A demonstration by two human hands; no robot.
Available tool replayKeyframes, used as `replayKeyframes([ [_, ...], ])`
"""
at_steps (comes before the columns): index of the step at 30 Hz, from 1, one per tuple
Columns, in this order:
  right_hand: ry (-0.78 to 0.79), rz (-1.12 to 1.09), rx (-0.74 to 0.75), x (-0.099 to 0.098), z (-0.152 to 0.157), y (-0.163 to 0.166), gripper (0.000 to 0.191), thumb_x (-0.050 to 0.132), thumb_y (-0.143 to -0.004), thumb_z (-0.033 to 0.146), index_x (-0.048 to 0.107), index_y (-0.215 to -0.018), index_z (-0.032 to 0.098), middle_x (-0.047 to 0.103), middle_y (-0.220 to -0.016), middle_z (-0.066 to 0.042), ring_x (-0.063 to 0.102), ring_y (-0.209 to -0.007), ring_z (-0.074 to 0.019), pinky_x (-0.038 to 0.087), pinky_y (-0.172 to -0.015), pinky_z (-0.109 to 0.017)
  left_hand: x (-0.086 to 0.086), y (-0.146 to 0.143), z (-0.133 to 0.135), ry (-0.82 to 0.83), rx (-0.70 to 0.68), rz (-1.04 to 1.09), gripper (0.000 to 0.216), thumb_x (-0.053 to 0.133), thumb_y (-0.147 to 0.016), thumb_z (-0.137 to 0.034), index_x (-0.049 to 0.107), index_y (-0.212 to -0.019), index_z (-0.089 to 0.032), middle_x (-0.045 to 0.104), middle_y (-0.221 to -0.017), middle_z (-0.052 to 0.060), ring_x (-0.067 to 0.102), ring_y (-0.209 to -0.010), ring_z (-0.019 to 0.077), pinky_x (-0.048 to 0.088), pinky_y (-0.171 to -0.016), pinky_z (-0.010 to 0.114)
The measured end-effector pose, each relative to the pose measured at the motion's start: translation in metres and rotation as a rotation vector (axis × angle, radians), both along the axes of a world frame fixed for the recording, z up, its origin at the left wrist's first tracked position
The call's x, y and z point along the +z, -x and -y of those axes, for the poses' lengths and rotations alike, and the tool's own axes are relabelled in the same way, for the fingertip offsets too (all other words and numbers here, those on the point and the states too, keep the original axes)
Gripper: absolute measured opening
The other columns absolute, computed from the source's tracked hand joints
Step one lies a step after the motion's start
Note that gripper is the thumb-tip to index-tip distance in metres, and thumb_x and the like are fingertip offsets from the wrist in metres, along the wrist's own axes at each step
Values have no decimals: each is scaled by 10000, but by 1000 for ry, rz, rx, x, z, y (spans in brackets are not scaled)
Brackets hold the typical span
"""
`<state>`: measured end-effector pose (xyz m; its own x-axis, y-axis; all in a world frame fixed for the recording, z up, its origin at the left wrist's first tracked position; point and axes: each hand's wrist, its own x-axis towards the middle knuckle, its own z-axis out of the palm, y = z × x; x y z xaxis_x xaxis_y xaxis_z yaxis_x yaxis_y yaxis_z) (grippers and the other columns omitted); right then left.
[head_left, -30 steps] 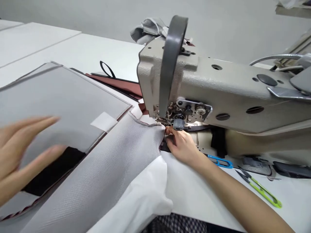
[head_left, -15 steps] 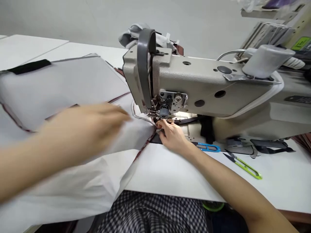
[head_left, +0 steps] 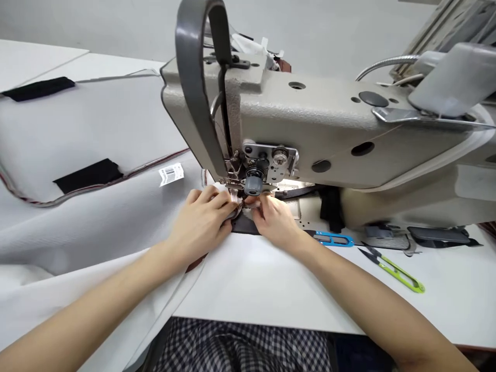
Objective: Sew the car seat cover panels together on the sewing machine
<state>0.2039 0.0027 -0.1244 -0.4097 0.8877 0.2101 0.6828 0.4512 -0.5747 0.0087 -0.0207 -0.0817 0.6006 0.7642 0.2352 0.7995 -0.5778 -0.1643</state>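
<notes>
A large piece of white fabric [head_left: 96, 227] with dark red piped edges lies left of the sewing machine [head_left: 310, 119], its edge running in under the needle area. My left hand [head_left: 205, 217] grips that edge just left of the presser foot, fingers curled over it. My right hand [head_left: 276, 214] sits close on the other side of the foot, thumb and fingers pinched on the edge of the fabric. Fingertips of both hands are partly hidden by the machine head. A white barcode label [head_left: 171, 174] and a black strip [head_left: 89, 175] show on the fabric.
Blue thread snips [head_left: 333, 238] and green thread snips [head_left: 399, 271] lie on the white table [head_left: 271, 289] to the right. A white thread cone [head_left: 449, 80] stands on the machine arm. Black strap pieces [head_left: 330, 208] rest near the machine bed.
My left hand has come from a blurred sweep over the fabric to the edge by the presser foot and closed on it. The fabric has shifted, uncovering the label. My right hand stays nearly in place.
</notes>
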Motion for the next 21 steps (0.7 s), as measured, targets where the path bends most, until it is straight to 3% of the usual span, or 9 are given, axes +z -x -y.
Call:
replayKeyframes([
  [3,-23,16,3,0,1,0,324,455,-884,81,616,-1156,152,719,-1046,-92,670,-962,-220,505,-852,-312,1,1,-3,-79,-52,-26,306,484,-850,-104,706,-1044,-189,692,-1056,81,545,-1015,315,405,-756,453],
  [6,-44,63,31,3,4,1,368,451,-897,87,649,-1190,189,723,-1043,-76,671,-961,-221,506,-840,-315,1,2,-4,-99,-64,-37,252,486,-898,-142,692,-1037,-177,688,-1046,87,565,-1029,306,426,-816,468],
  [12,-5,118,74,15,6,4,352,511,-906,120,678,-1197,226,708,-1130,-47,661,-1005,-223,496,-867,-321,5,9,-7,30,-74,16,217,472,-927,-204,663,-1029,-185,673,-1075,90,568,-1099,278,446,-919,452],
  [17,57,85,154,23,5,0,380,491,-899,63,699,-1167,235,700,-1087,-16,664,-897,-164,488,-786,-265,1,24,-8,160,-159,148,350,526,-834,-211,615,-1171,-232,645,-1291,54,467,-1276,340,280,-1093,570],
  [21,-2,72,188,18,7,-3,375,477,-900,74,704,-1162,216,682,-1089,-48,645,-870,-154,477,-768,-261,-2,23,-9,167,-119,168,262,521,-866,-219,619,-1109,-231,699,-1173,36,556,-1119,292,325,-1012,514],
])
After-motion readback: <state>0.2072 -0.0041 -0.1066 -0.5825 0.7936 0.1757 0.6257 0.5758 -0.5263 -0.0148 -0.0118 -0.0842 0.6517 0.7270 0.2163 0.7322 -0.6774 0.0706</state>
